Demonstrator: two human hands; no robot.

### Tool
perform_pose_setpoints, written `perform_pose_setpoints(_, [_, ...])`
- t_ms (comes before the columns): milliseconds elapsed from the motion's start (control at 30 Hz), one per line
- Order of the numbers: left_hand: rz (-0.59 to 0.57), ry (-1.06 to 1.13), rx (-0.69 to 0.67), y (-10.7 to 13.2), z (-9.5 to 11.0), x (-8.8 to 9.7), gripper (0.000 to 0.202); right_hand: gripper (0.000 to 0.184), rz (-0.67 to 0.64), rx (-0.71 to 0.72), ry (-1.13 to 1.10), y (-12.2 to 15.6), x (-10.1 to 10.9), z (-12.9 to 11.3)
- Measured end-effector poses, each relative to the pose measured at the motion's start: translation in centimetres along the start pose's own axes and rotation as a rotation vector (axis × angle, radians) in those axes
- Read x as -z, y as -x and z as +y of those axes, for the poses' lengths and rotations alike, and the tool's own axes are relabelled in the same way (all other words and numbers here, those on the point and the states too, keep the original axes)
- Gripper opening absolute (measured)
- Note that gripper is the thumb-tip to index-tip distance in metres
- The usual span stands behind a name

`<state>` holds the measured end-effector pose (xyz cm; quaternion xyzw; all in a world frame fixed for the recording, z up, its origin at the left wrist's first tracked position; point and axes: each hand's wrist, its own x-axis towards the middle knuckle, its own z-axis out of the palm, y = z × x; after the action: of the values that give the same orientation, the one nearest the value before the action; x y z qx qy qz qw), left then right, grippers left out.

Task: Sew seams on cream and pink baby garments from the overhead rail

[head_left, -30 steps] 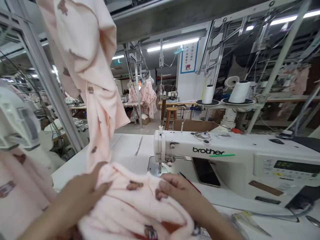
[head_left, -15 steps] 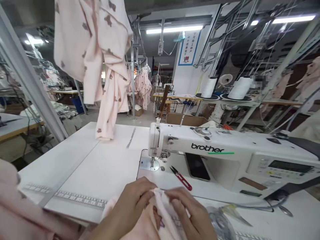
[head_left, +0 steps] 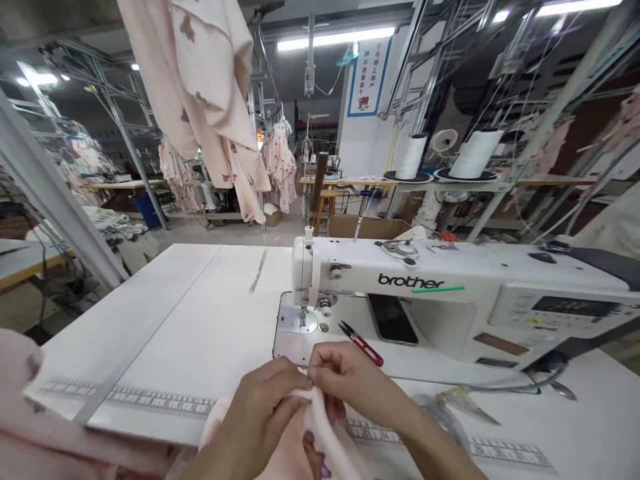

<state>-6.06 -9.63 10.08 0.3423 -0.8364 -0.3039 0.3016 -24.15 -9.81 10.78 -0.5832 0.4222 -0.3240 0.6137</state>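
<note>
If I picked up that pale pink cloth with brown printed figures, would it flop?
Probably yes: the pale pink printed cloth bends softly where the left hand and right hand pinch its edge. It likely wouldn't roll, since it lies in loose folds.

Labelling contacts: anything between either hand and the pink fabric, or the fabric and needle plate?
Nothing visible beyond left hand and right hand themselves; both pinch the pink fabric directly. The red snips lie right of the line to the needle plate.

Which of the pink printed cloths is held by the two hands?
The pink cloth at bottom centre: the left hand and right hand pinch its edge, while the large hanging cloth at upper left touches neither.
</note>
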Motion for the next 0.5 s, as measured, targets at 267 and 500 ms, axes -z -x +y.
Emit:
perform_pose_setpoints(267, [0.186, 0.022, -0.168, 1.0, -1.4, -0.6, 0.021, 0.029, -0.126, -0.228, -0.551, -1.6, -1.7, 2.1])
perform_pose_setpoints(500, [0.371, 0.018, -0.011, 0.5, -1.8, -1.3, 0.015, 0.037, 0.372, 0.185, 0.143, 2.2, -3.9, 1.8])
